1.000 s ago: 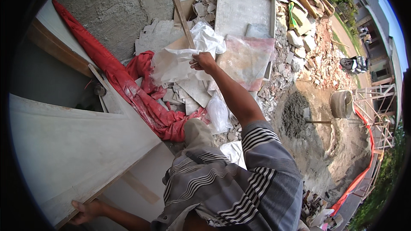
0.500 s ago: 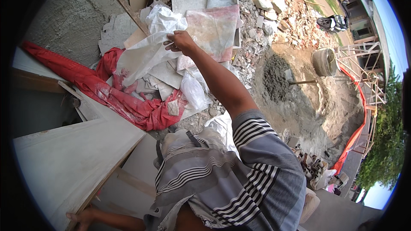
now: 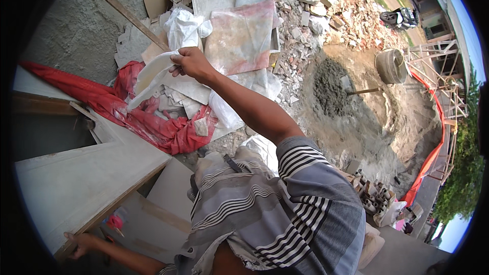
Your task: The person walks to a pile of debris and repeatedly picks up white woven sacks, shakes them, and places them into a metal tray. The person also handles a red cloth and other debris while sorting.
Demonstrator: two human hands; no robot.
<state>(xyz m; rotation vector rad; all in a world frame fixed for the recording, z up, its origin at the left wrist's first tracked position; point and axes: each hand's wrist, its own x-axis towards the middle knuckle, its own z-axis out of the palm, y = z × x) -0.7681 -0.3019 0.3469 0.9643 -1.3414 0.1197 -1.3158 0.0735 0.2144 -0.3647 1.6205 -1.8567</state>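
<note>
Head view: the right hand pinches a thin whitish sheet above crumpled red fabric; the left hand touches a pale flat board's edge, grip unclear. Sheet-lifting seems underway; shifting it calls for a firm pinch.

On our right we see a greyish bucket near a heap of dark grey mix. Farther off, past pale rubble, we make out a motorcycle. An orange-red strip runs along the far right, trees beyond it.
</note>
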